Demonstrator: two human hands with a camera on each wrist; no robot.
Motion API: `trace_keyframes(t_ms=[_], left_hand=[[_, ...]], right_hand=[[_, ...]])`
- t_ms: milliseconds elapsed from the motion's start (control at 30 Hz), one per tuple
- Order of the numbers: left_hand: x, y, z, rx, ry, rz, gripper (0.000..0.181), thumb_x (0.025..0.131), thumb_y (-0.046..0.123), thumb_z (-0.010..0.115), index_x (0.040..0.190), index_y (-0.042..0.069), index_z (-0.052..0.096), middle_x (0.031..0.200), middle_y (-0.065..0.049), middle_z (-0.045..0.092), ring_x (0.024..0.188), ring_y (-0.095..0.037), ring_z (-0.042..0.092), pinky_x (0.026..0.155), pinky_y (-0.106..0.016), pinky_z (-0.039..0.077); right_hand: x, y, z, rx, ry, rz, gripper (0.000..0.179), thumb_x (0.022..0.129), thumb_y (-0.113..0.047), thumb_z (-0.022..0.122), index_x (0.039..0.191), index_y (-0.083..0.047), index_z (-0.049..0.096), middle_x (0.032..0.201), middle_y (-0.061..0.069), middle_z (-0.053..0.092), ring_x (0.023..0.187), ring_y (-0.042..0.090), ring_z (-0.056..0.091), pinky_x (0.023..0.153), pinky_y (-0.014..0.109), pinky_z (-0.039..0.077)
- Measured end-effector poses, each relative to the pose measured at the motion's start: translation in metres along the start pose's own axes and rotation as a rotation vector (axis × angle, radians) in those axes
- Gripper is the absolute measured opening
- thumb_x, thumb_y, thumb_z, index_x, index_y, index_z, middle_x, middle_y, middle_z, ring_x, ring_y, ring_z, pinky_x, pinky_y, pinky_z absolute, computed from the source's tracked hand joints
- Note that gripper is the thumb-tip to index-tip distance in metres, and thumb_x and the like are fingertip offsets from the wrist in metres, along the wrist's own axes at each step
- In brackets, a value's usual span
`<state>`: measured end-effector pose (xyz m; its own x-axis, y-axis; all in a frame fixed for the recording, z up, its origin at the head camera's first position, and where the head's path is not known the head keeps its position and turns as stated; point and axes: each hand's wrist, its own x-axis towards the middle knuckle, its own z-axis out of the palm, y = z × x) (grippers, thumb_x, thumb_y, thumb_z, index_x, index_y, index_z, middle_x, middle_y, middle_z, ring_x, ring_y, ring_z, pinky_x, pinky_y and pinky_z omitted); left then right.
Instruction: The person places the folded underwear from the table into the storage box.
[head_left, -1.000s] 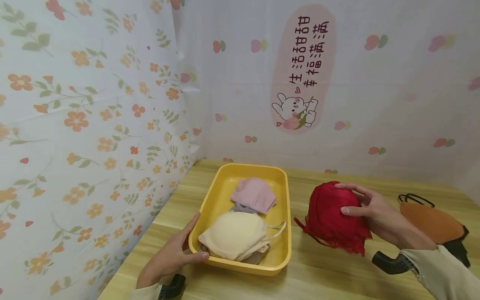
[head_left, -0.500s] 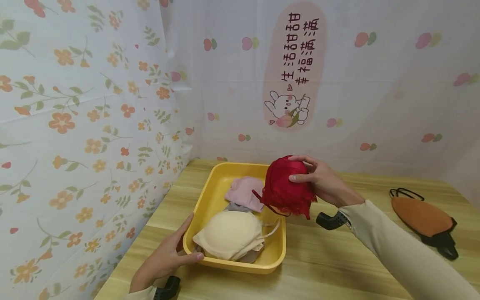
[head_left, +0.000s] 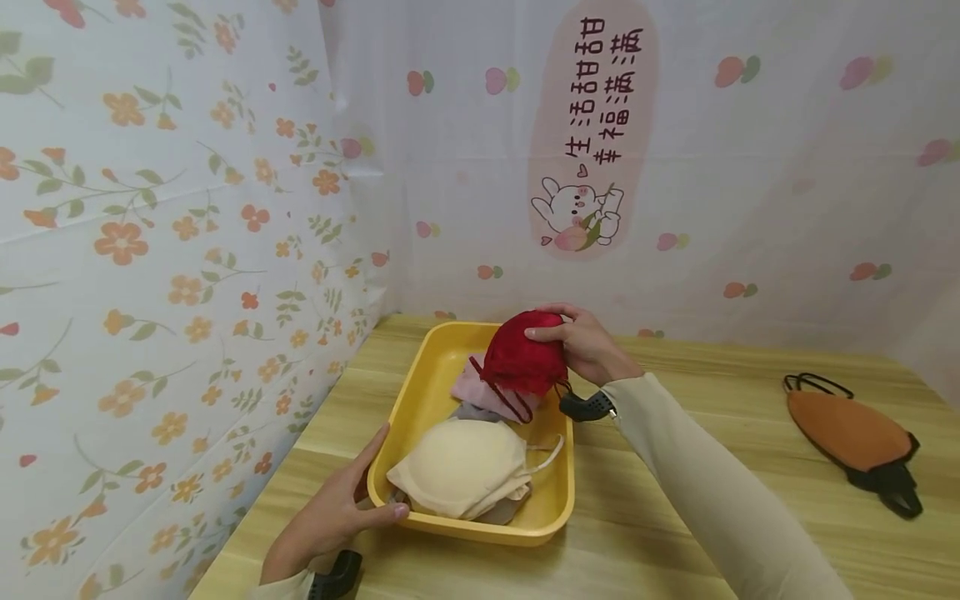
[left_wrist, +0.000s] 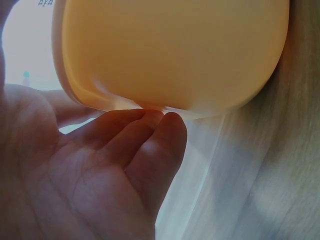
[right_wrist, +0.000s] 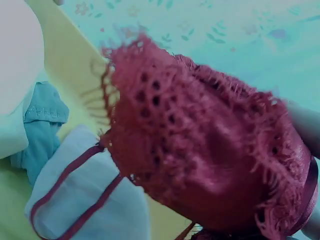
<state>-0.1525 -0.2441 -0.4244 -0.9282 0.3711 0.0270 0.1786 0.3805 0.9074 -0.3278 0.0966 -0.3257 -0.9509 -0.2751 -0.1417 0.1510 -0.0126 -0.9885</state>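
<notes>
My right hand (head_left: pixel 592 346) grips a folded red lace bra (head_left: pixel 521 354) above the far part of a yellow tray (head_left: pixel 401 417). Its thin strap hangs over a pink folded garment (head_left: pixel 465 393), which the bra partly hides. In the right wrist view, the lacy edge of the bra fills the middle. My left hand (head_left: pixel 330 517) holds the tray's near left corner, thumb at the rim and the other fingers along the outer wall. A cream bra (head_left: pixel 457 471) with a pale strap lies in the near part of the tray, over brownish cloth (head_left: pixel 504 510).
Grey cloth (head_left: pixel 480 414) shows between the pink garment and the cream bra. On the wooden table (head_left: pixel 675 517) at the right lies an orange bra (head_left: pixel 847 429) with black straps. A floral curtain (head_left: pixel 187 292) stands at the left, and a printed one (head_left: pixel 465 192) behind.
My right hand has carried the red bra leftward from beside the tray to over its far part. My left hand has stayed at the tray's corner.
</notes>
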Motion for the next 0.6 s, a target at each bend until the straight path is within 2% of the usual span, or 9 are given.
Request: trace_keyframes(t_ms=[200, 333, 600], left_hand=[[0.001, -0.001, 0.0, 0.021, -0.003, 0.003, 0.105, 0.09, 0.022, 0.076, 0.163, 0.011, 0.001, 0.163, -0.028, 0.025, 0.139, -0.04, 0.047, 0.099, -0.018, 0.047], [0.0, -0.001, 0.0, 0.025, 0.008, -0.012, 0.105, 0.089, 0.022, 0.076, 0.163, 0.011, 0.002, 0.164, -0.026, 0.025, 0.138, -0.039, 0.048, 0.098, -0.016, 0.047], [0.002, -0.002, 0.0, 0.024, 0.012, -0.017, 0.105, 0.089, 0.023, 0.076, 0.163, 0.011, 0.003, 0.164, -0.026, 0.024, 0.14, -0.04, 0.046, 0.099, -0.017, 0.046]], right_hand=[[0.015, 0.006, 0.016, 0.065, 0.018, 0.031, 0.063, 0.095, 0.001, 0.062, 0.15, -0.008, 0.034, 0.153, 0.016, 0.04, 0.133, 0.032, 0.047, 0.109, 0.046, 0.046], [0.024, 0.011, 0.025, 0.095, 0.013, 0.018, 0.064, 0.094, 0.005, 0.06, 0.151, -0.008, 0.033, 0.155, 0.016, 0.038, 0.135, 0.032, 0.045, 0.111, 0.046, 0.044], [0.036, 0.026, 0.033, 0.064, -0.001, 0.017, 0.064, 0.094, 0.01, 0.055, 0.152, -0.007, 0.032, 0.156, 0.017, 0.035, 0.14, 0.034, 0.041, 0.111, 0.048, 0.044]])
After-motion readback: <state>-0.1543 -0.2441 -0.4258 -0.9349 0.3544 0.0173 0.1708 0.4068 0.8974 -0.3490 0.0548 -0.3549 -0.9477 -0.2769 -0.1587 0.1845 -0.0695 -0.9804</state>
